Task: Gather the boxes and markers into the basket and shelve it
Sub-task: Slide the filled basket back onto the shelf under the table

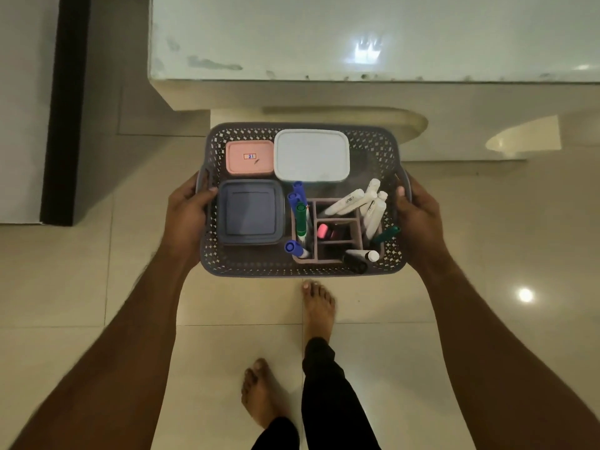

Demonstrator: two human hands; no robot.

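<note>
I hold a grey perforated basket (253,266) in the air above the floor. My left hand (185,216) grips its left handle and my right hand (422,219) grips its right handle. Inside lie a pink box (249,156), a white box (311,155) and a dark blue box (250,212). A compartmented holder (337,219) in the basket's right half carries several markers: blue and green ones (300,216) on its left, white ones (367,203) on its right.
A glass-topped table (357,37) stands just ahead of the basket, its edge above the far rim. A dark vertical panel (65,108) rises at the left. Below are a tiled floor (97,287) and my bare feet (318,310).
</note>
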